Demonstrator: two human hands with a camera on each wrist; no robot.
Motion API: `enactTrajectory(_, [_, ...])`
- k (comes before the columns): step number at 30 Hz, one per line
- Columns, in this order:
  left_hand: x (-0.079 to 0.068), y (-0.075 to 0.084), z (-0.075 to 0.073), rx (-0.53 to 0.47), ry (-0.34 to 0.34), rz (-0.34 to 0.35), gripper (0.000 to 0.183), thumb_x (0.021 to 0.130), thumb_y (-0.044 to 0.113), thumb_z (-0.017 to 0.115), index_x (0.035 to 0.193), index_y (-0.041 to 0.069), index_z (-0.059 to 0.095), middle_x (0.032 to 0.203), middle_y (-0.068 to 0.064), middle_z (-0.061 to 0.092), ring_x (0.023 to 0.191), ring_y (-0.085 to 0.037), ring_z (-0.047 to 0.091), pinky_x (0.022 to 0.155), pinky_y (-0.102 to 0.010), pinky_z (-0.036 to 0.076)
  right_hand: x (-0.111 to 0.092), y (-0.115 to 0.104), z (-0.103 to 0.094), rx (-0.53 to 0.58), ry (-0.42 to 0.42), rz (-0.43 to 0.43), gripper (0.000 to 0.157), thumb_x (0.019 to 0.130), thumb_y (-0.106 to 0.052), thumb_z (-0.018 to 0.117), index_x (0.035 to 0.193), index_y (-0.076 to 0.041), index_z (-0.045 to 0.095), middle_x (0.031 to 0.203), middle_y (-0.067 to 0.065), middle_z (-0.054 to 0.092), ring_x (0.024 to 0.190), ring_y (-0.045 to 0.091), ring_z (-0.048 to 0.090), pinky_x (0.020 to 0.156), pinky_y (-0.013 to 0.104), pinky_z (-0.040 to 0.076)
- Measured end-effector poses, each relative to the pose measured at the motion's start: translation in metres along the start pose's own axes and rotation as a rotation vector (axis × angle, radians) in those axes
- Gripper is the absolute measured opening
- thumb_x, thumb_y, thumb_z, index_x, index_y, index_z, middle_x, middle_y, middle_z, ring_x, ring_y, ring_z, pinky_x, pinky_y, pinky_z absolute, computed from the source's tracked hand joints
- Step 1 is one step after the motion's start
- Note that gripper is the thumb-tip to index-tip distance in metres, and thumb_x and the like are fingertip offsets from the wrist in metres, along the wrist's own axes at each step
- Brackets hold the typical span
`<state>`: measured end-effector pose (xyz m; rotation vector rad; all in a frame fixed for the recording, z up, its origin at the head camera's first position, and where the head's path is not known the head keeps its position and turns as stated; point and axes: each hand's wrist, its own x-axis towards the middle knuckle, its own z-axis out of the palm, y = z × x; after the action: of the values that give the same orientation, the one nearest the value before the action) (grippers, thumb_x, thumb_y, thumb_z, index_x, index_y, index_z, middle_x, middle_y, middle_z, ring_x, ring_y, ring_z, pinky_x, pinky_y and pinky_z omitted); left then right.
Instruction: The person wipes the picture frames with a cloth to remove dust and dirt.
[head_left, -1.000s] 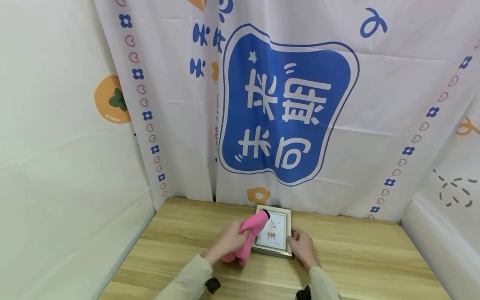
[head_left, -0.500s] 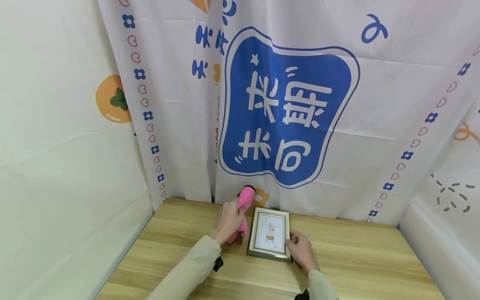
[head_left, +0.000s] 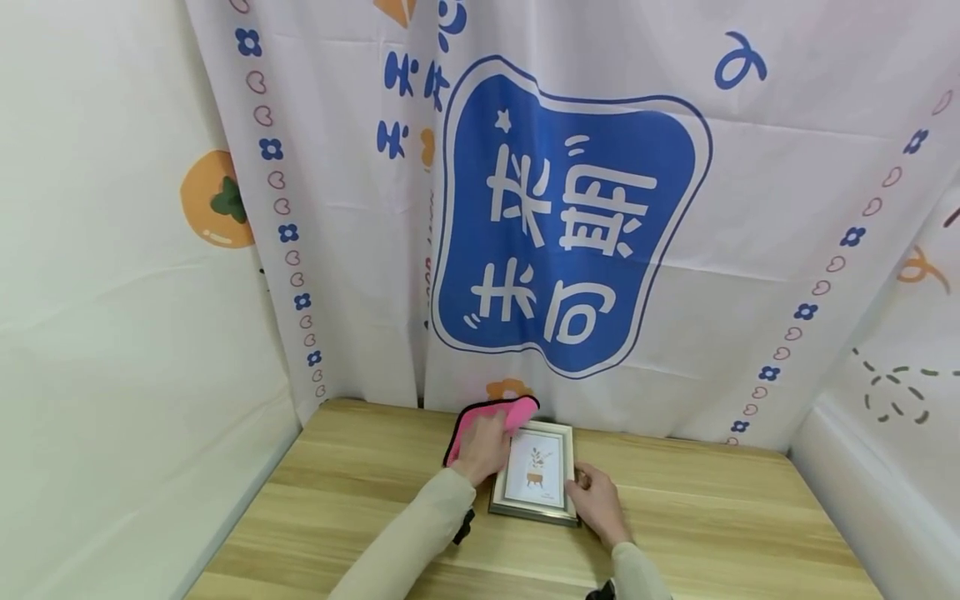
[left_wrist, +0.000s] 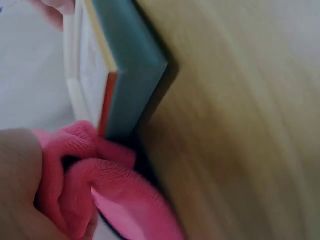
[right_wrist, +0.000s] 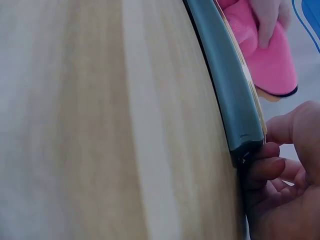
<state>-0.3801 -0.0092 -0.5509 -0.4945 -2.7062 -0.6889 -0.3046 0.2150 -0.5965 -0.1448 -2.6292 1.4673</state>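
Observation:
A picture frame [head_left: 534, 511] with a pale silver border lies face up on the table, a potted plant printed inside it. At its upper left corner my left hand [head_left: 483, 448] holds a pink cloth [head_left: 522, 411] with a black edge. In the left wrist view the fluffy cloth [left_wrist: 120, 185] is bunched against the frame's corner. My right hand [head_left: 597, 502] grips the frame's right edge. The right wrist view shows thumb and curled fingers pinching the dark grey-green side [right_wrist: 230, 75] near a corner.
The wood-grain table [head_left: 697, 517] ends at a printed curtain [head_left: 375, 333] close behind the frame. White walls [head_left: 135, 375] stand on the left and right. A black wrist strap [head_left: 465, 527] shows at the left sleeve.
My left hand carried the cloth off the frame to its left side, then back right to its upper left corner, where the cloth is spread wider. The right hand keeps its hold.

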Motion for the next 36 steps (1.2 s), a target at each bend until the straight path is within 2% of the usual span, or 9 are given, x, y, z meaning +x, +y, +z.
enactTrajectory(4, [-0.001, 0.001, 0.009, 0.019, -0.075, 0.030, 0.011, 0.098, 0.009, 0.073, 0.108, 0.007, 0.069, 0.082, -0.008, 0.070, 0.069, -0.020, 0.066, 0.057, -0.031, 0.052, -0.001, -0.001, 0.001, 0.008, -0.004, 0.009, 0.052, 0.096, -0.011, 0.068, 0.143, 0.009, 0.059, 0.084, 0.004, 0.058, 0.073, 0.016, 0.050, 0.067, 0.029, 0.043])
enactTrajectory(9, [0.001, 0.003, 0.009, 0.017, -0.122, 0.074, 0.013, 0.097, 0.007, 0.072, 0.109, 0.005, 0.068, 0.084, -0.008, 0.070, 0.073, -0.021, 0.065, 0.061, -0.032, 0.055, 0.001, -0.003, -0.001, -0.015, 0.027, -0.016, 0.050, 0.095, -0.011, 0.070, 0.140, 0.009, 0.062, 0.084, 0.004, 0.058, 0.073, 0.015, 0.050, 0.068, 0.029, 0.043])
enactTrajectory(16, [-0.007, -0.005, 0.010, -0.095, -0.115, 0.089, 0.005, 0.100, 0.005, 0.068, 0.104, 0.005, 0.065, 0.077, -0.006, 0.065, 0.058, -0.011, 0.055, 0.056, -0.027, 0.050, 0.001, 0.000, 0.000, -0.026, 0.017, -0.012, 0.049, 0.095, -0.012, 0.070, 0.139, 0.007, 0.064, 0.086, 0.005, 0.061, 0.077, 0.017, 0.053, 0.071, 0.032, 0.046])
enactTrajectory(22, [-0.020, -0.002, 0.007, -0.071, -0.095, 0.110, 0.007, 0.099, 0.006, 0.069, 0.103, 0.006, 0.063, 0.074, -0.006, 0.064, 0.059, -0.012, 0.056, 0.056, -0.026, 0.049, 0.001, 0.000, -0.001, -0.023, 0.006, 0.003, 0.051, 0.095, -0.014, 0.070, 0.141, 0.006, 0.063, 0.087, 0.005, 0.061, 0.076, 0.017, 0.052, 0.069, 0.033, 0.045])
enactTrajectory(28, [-0.030, 0.004, 0.005, -0.081, -0.084, 0.099, 0.009, 0.097, 0.005, 0.070, 0.104, 0.005, 0.066, 0.077, -0.007, 0.068, 0.063, -0.014, 0.061, 0.058, -0.026, 0.052, 0.001, 0.001, -0.002, -0.021, 0.013, 0.006, 0.051, 0.095, -0.013, 0.070, 0.141, 0.007, 0.062, 0.089, 0.006, 0.062, 0.077, 0.017, 0.053, 0.070, 0.032, 0.046])
enactTrajectory(36, [-0.042, 0.005, -0.001, -0.097, -0.074, 0.131, 0.007, 0.095, 0.002, 0.070, 0.101, 0.003, 0.066, 0.073, -0.005, 0.066, 0.062, -0.013, 0.062, 0.058, -0.026, 0.052, 0.001, 0.001, 0.000, -0.005, 0.013, 0.013, 0.051, 0.095, -0.014, 0.069, 0.140, 0.008, 0.062, 0.087, 0.005, 0.061, 0.074, 0.016, 0.052, 0.065, 0.029, 0.044])
